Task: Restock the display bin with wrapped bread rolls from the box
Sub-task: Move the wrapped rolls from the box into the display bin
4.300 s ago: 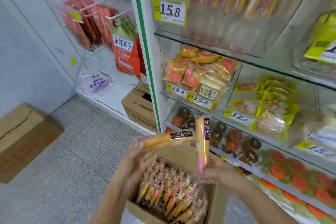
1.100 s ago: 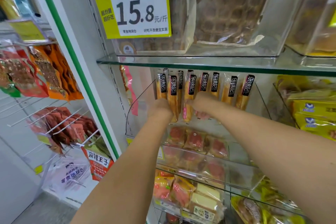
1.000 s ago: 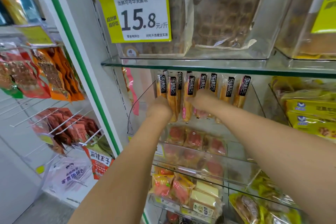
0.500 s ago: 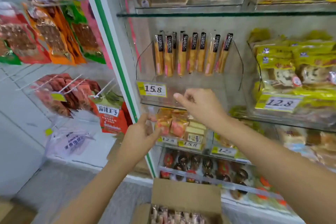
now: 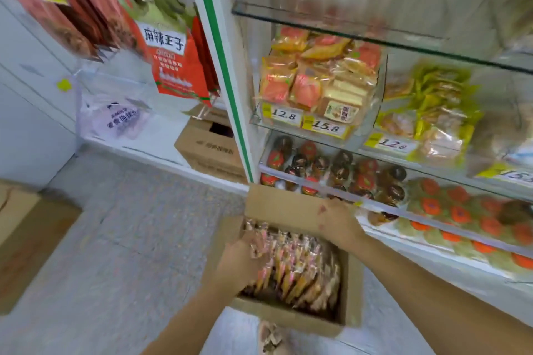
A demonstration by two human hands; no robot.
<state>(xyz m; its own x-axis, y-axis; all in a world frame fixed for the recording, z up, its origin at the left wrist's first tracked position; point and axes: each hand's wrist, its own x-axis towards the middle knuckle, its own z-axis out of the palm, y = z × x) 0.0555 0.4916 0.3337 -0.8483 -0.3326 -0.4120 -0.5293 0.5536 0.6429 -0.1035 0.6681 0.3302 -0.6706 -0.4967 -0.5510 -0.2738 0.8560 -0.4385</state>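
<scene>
Single head-worn view, wide-angle, with straight edges bowed toward the frame borders. The camera looks forward and steeply down from standing height. Both forearms enter from the bottom edge; the left hand [image 5: 240, 261] and right hand [image 5: 337, 222] sit low and centre, close to the lens, over the open box [image 5: 291, 317]. Shelving [image 5: 346, 34] fills the right and upper field at close range; floor [image 5: 129, 225] occupies the left. Image is motion-blurred throughout.

Item count, head view

Hands: two, left hand [image 5: 240, 264] and right hand [image 5: 337, 222]. Cardboard boxes: three, namely the open box [image 5: 291, 315] of wrapped bread rolls [image 5: 300, 265] (too many and too blurred to count), one under the rack [image 5: 210, 150], one at the left edge [image 5: 26, 239]. Legible price tags: five.
</scene>
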